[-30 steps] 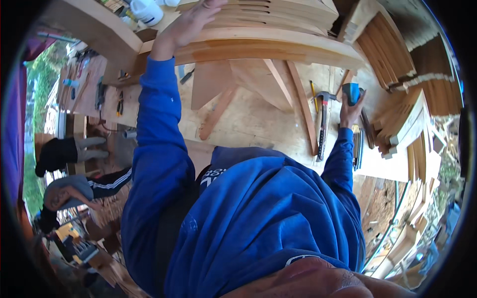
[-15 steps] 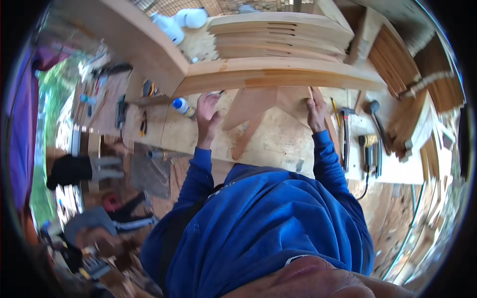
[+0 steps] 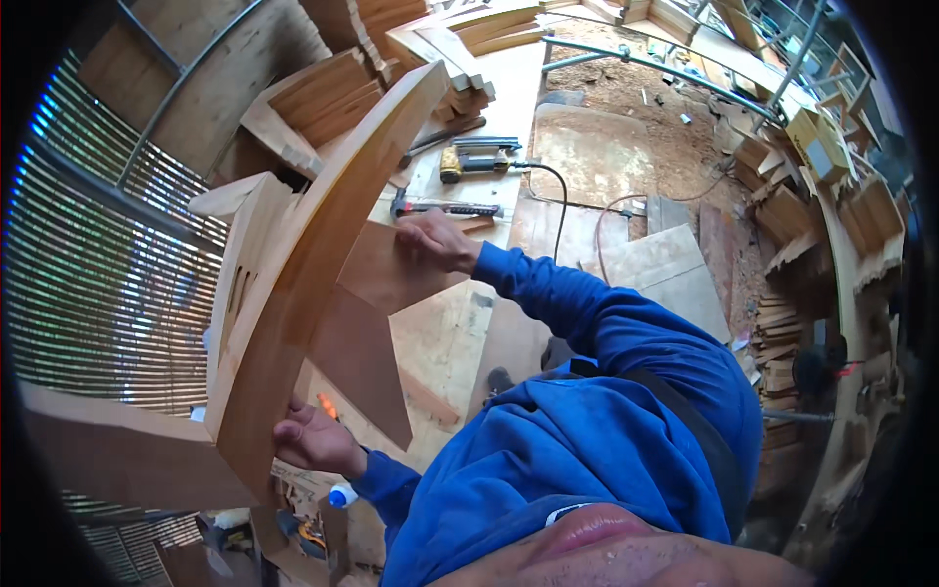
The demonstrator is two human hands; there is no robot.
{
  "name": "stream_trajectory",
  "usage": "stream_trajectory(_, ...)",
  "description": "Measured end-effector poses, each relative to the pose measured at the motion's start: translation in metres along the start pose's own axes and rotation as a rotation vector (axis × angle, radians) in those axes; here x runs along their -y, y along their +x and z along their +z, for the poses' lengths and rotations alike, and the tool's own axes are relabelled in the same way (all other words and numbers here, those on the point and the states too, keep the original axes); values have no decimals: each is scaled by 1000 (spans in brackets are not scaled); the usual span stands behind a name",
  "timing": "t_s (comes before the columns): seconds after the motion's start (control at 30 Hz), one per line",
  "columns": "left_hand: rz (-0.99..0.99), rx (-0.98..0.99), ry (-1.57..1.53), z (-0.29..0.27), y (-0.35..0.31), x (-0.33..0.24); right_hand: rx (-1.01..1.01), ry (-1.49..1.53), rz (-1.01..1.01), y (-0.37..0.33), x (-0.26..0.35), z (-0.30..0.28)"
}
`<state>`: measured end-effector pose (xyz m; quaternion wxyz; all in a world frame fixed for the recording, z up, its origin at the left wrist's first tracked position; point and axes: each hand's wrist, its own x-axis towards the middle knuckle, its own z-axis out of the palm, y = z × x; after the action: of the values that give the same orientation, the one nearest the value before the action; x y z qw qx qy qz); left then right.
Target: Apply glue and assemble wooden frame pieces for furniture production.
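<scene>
Left hand (image 3: 311, 440) clamped on the lower end of the curved wooden frame (image 3: 323, 245), right hand (image 3: 437, 241) seemingly pressed flat on its panel (image 3: 377, 293); a slipping grip could tip the frame.

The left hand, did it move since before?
Yes. The left hand was near the wooden arch's middle, and now grips the arch at its lower end.

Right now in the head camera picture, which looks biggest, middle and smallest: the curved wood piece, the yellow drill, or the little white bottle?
1. Curved wood piece, biggest by far, though it is also nearest the camera.
2. Yellow drill, much smaller; it lies farther off on the bench, so it may look smaller than it is.
3. White bottle, smallest.
</scene>
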<state>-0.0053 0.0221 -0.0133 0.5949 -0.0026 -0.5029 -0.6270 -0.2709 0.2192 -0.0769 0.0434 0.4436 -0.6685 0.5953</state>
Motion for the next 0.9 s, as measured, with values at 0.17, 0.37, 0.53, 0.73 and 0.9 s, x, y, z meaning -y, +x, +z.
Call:
stream_trajectory(0.17, 146, 658, 300, 122, -23, 44, -437, 157, 258, -104, -127, -111)
stream_trajectory(0.37, 363, 870, 132, 349, -150, 78, -776, 729, 351, -205, -66, -239)
stream_trajectory(0.53, 256, 991, -18, 455, -263, 72, -869, 655, 277, -332, -62, -374)
stream_trajectory(0.73, -38, 1001, -300, 527, -360, 98, -1073, 373, 365, -468, -73, -480)
stream_trajectory(0.9, -62, 1131, -249, 561, -409, 145, -1103, 340, 495, -488, -47, -530)
